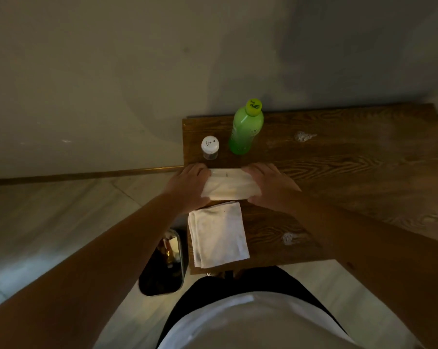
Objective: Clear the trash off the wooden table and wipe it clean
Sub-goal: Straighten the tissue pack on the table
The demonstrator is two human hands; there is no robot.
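Table (338, 172), wooden, carries all items near its left end. We note the left hand (187, 185) and right hand (270, 187) each closed on one end of a pale folded cloth (229, 185), held between them at the table's left edge. Just nearer us, a second white folded cloth (219, 238) lies flat on the wood. Beyond the hands stand a small shaker with a white perforated lid (210, 147) and, beside it on the right, an upright green bottle with a yellow-green cap (245, 129). Two whitish foamy spots (303, 136) mark the surface. A dark bin (162, 268) sits on the floor, left of the table; its contents are too dim to identify.
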